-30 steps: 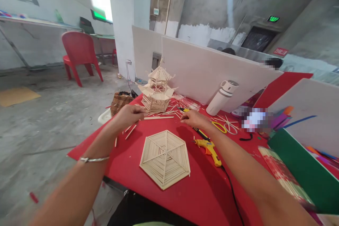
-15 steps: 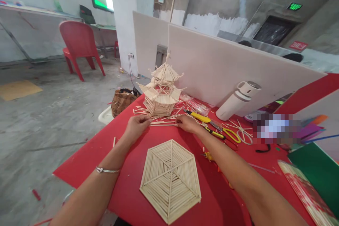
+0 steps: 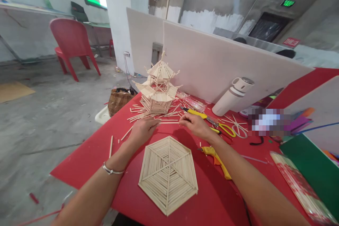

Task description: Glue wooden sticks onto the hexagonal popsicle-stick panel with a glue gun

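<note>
My left hand (image 3: 145,129) and my right hand (image 3: 192,123) pinch the two ends of thin wooden sticks (image 3: 170,122), which lie level between them just above the red tabletop (image 3: 127,187). Fingers of both hands are closed. Nearer to me a flat hexagonal panel of sticks (image 3: 168,174) lies on the table, with ribs crossing at its centre. Behind my hands stands a tiered stick pagoda (image 3: 159,93), with loose sticks (image 3: 138,114) scattered around its base.
A yellow cutter (image 3: 197,113), yellow-handled scissors (image 3: 226,129) and a yellow glue gun (image 3: 215,157) lie at the right. Beyond them stands a white bottle (image 3: 231,97). Packed sticks (image 3: 299,183) are at the far right. A red chair (image 3: 74,42) stands at the left.
The view has shifted slightly, so most things sit further left. My right hand has moved a little to the right relative to the table, uncovering more of the glue gun.
</note>
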`<state>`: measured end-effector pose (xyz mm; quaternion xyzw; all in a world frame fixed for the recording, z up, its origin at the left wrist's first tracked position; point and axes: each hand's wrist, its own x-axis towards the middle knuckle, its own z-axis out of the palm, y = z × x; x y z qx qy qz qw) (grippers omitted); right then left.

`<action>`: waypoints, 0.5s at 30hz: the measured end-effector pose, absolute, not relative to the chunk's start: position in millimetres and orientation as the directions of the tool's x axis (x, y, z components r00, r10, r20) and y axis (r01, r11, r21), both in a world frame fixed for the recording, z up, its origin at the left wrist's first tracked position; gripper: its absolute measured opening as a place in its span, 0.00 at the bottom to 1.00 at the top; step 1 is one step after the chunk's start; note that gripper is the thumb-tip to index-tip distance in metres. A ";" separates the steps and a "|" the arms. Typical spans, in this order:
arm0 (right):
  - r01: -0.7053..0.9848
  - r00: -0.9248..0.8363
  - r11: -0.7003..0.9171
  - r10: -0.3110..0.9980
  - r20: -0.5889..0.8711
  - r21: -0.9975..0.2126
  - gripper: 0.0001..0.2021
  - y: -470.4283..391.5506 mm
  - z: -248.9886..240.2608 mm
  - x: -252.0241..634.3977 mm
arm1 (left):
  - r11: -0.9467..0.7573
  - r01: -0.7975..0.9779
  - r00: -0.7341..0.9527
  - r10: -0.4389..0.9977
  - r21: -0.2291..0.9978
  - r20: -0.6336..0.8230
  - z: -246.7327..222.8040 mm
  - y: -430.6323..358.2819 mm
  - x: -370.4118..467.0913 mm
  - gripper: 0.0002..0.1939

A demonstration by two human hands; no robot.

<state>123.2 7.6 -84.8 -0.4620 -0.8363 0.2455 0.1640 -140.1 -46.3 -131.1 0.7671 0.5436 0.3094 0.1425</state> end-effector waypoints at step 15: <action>0.381 -0.270 0.230 0.954 0.130 -0.895 0.16 -13.9 -103.9 126.1 | -0.257 0.543 0.203 0.964 0.799 0.172 -118.4 -64.8 -124.2 0.16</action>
